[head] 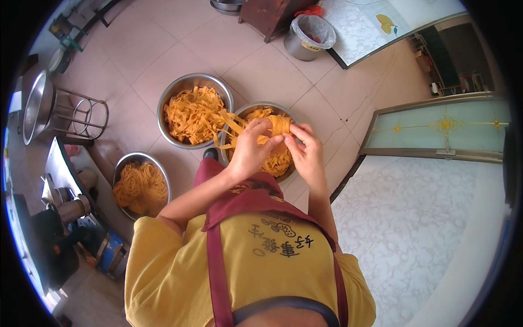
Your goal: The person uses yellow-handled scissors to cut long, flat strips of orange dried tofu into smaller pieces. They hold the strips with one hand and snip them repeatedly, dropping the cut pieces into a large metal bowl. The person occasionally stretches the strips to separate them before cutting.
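My left hand (254, 143) and my right hand (304, 146) hold a thick roll of flat yellow-orange noodle strips (280, 125) between them. The left fingers curl around its left side, while the right thumb and fingers pinch its right end. Loose flat strips (229, 122) trail from near my left hand towards a steel basin (162, 124) heaped with flat noodles (194, 112). Directly under my hands stands a second steel basin (261, 105), also holding flat noodles (279, 164); my hands and forearms cover part of it.
A third basin (141, 154) at left holds thinner round noodles (143, 186). Beyond it are a machine with metal parts (73, 210), a metal stool frame (92, 112) and a large basin (39, 106). A lined bin (300, 48) stands ahead. A framed glass panel (421, 133) is at right.
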{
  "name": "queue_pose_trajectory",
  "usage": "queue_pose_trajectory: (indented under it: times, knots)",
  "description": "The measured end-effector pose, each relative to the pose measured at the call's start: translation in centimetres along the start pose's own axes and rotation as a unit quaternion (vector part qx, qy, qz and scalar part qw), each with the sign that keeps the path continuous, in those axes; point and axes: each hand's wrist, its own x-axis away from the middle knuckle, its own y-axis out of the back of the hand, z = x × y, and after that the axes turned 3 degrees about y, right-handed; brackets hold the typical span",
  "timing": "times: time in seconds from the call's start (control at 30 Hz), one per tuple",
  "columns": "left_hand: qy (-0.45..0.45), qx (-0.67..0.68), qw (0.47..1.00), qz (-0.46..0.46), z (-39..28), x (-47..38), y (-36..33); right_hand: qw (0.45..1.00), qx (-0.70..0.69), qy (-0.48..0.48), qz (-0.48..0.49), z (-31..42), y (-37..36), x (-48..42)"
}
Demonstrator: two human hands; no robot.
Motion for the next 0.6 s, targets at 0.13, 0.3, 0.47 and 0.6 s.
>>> queue_pose_trajectory:
  times: [0.13,0.3,0.47,0.6]
  knots:
    - [-0.079,-0.08,0.993,-0.042,-0.7,0.0,-0.3,0.996,0.092,-0.008,0.003,1.3,0.0,0.2]
    - [-0.019,-0.082,0.996,0.002,-1.0,-0.3,0.1,0.997,0.001,-0.07,-0.01,1.1,0.1,0.2]
    - [0.136,0.081,0.983,0.094,-2.2,-0.4,0.8,0.996,-0.007,-0.093,0.01,0.5,0.8,0.2]
    - [0.15,0.147,0.964,0.164,-0.6,-0.9,0.7,0.996,-0.022,-0.089,0.014,1.5,0.5,0.1]
